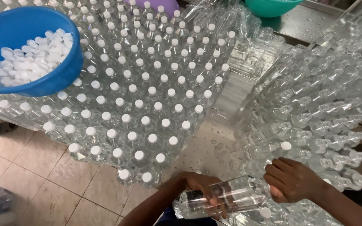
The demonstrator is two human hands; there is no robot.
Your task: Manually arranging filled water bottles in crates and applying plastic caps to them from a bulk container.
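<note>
A clear plastic bottle (231, 200) lies on its side low in the middle of the view. My left hand (202, 187) grips its body from above, near the base end. My right hand (292, 179) is closed around its neck end, so the cap is hidden. Just above my right hand stands one capped bottle (286, 146) at the edge of a block of uncapped clear bottles (323, 109). To the left a large block of bottles with white caps (147, 83) covers the wet metal table (202, 150).
A blue bowl (63, 71) full of loose white caps (30, 58) rests on the capped bottles at top left. A teal bowl (271, 6) sits at the top edge. Tiled floor (42, 180) shows at bottom left.
</note>
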